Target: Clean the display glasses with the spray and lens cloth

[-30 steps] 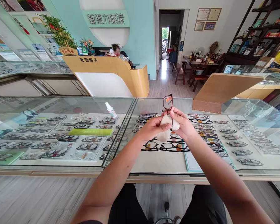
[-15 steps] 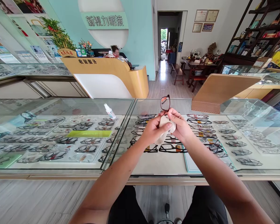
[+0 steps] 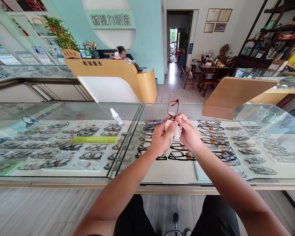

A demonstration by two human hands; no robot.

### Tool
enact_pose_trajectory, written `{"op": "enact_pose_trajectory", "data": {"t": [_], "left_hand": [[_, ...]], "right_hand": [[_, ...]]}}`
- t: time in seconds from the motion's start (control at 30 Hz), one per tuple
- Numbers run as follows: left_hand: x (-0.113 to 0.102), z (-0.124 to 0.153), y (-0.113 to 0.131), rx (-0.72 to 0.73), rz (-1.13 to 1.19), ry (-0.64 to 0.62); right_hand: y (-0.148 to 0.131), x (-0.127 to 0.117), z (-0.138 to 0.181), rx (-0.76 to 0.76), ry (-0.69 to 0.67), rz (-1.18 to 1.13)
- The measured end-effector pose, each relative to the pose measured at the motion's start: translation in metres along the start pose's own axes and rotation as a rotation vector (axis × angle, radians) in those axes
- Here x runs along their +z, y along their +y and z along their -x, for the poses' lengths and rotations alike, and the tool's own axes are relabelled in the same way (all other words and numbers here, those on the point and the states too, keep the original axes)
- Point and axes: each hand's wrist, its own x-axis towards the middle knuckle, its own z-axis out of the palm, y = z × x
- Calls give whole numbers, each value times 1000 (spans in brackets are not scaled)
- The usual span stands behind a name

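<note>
Above the glass display counter point(image 3: 162, 109) I hold a pair of dark red-framed glasses point(image 3: 173, 108) upright, one lens sticking up over my fingers. My left hand point(image 3: 162, 137) is closed on a pale cleaning cloth point(image 3: 173, 135) pressed against the lower part of the frame. My right hand point(image 3: 188, 132) is closed too, pinching the glasses through the cloth from the right. The lower lens is hidden by the cloth and my fingers.
A small white spray bottle point(image 3: 116, 116) lies on the glass to the left. Under the glass lie rows of spectacle frames point(image 3: 88, 144). A wooden stand point(image 3: 233, 95) sits at the right. A person sits behind the reception desk point(image 3: 118, 77) at the back.
My hands and the glasses have shifted slightly left and the cloth has bunched up higher against the frame. The visible lens has turned a little.
</note>
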Motion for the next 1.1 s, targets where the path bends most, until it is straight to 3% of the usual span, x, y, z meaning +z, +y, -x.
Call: {"op": "enact_pose_trajectory", "data": {"t": [0.27,0.63,1.1], "left_hand": [[-2,1,-3,-52,-21,-44],[-17,-5,7,-71,36,-408],[-4,2,0,-19,30,-78]], "right_hand": [[-2,-3,1,34,69,4],[-15,-10,-2,42,90,-55],[-10,7,6,48,105,-4]]}}
